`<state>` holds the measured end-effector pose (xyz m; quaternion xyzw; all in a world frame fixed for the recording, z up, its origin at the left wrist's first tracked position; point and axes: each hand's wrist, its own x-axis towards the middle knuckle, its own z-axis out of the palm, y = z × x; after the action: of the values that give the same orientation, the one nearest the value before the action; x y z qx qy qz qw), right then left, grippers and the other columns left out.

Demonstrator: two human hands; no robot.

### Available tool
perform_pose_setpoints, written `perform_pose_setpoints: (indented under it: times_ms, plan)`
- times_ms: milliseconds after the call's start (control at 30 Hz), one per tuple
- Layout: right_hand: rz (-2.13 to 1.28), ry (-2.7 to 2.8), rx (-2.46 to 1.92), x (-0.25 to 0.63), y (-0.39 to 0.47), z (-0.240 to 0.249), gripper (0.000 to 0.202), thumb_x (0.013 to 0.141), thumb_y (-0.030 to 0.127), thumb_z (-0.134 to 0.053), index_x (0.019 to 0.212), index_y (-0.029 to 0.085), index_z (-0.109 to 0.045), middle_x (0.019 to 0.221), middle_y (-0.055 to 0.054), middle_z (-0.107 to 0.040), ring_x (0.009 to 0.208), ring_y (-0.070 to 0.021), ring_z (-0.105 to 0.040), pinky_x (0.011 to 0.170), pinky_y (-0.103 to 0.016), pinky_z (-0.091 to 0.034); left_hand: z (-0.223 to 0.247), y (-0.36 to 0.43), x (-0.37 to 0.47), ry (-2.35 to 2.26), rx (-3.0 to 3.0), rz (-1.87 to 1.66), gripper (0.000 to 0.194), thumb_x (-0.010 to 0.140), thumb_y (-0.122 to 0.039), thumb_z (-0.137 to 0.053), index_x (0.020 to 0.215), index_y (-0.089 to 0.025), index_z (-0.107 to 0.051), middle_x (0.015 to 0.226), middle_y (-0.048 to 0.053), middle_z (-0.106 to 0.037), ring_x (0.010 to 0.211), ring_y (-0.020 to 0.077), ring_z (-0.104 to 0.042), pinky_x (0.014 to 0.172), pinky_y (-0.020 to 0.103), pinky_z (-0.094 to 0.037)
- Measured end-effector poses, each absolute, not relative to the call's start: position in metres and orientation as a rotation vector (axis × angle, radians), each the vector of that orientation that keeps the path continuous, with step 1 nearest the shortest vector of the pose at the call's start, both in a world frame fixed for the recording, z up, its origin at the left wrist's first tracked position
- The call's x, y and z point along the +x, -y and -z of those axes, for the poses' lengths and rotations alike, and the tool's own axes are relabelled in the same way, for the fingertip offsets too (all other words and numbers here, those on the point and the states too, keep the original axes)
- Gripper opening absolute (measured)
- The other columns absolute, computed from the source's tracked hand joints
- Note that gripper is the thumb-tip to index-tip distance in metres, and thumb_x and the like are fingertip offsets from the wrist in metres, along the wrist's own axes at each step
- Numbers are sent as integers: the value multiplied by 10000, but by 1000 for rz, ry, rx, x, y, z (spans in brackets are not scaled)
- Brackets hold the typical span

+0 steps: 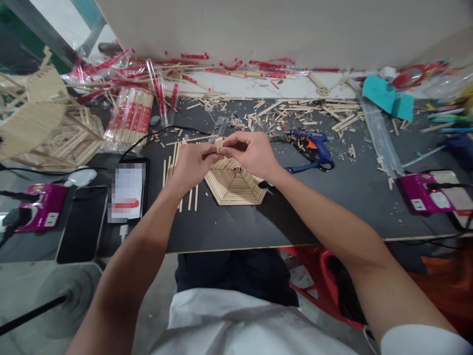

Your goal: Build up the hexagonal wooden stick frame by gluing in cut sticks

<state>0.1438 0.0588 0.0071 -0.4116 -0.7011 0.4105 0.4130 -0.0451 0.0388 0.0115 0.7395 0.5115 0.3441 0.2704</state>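
Observation:
My left hand (192,162) and my right hand (252,152) meet above the far side of a hexagonal stick frame. Between their fingertips they pinch a few short pieces of wooden stick (219,143), held upright and side by side. Below them the hexagonal frame (240,198), built of nested rings of sticks, lies on the dark table. Loose long sticks (190,199) lie under and beside my left hand. A dark blade-like tool (264,185) shows by my right wrist, partly hidden.
A blue glue gun (314,145) lies right of my right hand. Stick offcuts (306,111) litter the back. Wrapped sticks (129,118), a large stick structure (33,118), phones (82,224) and a purple socket block (44,204) occupy the left. Another purple block (421,192) is at right.

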Motion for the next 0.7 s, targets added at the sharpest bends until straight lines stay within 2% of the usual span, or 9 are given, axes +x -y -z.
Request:
perform_pose_setpoints:
  times_ms: [200, 333, 567, 700]
  plan:
    - [-1000, 1802, -1039, 145, -59, -9, 344, 809, 505, -763, 834, 162, -747, 791, -50, -742, 709, -152, -625, 703, -308, -513, -10, -41, -47, -1291, 2064, -948, 217, 833, -255, -650, 637, -163, -637, 571, -34, -497, 566, 103, -424, 568, 263, -305]
    - [-998, 1793, -1014, 146, -61, -7, 319, 806, 476, -765, 828, 158, -751, 771, -45, -734, 684, -140, -602, 668, -293, -480, -9, -43, -48, -1224, 2136, -973, 213, 839, -237, -634, 640, -162, -623, 561, -45, -474, 546, 90, -399, 554, 259, -287]
    - [-984, 1832, -1020, 146, -59, -10, 247, 837, 403, -734, 834, 156, -733, 774, -39, -726, 666, -128, -576, 665, -288, -461, -5, -45, -51, -1231, 2184, -977, 219, 858, -278, -648, 674, -162, -664, 572, -40, -520, 548, 89, -415, 549, 248, -314]
    - [-958, 1838, -1055, 146, -59, -12, 262, 841, 416, -738, 850, 154, -749, 780, -42, -727, 679, -134, -578, 681, -299, -457, -7, -44, -49, -1268, 2163, -980, 215, 865, -276, -642, 697, -157, -700, 561, -36, -547, 538, 87, -437, 546, 237, -340]
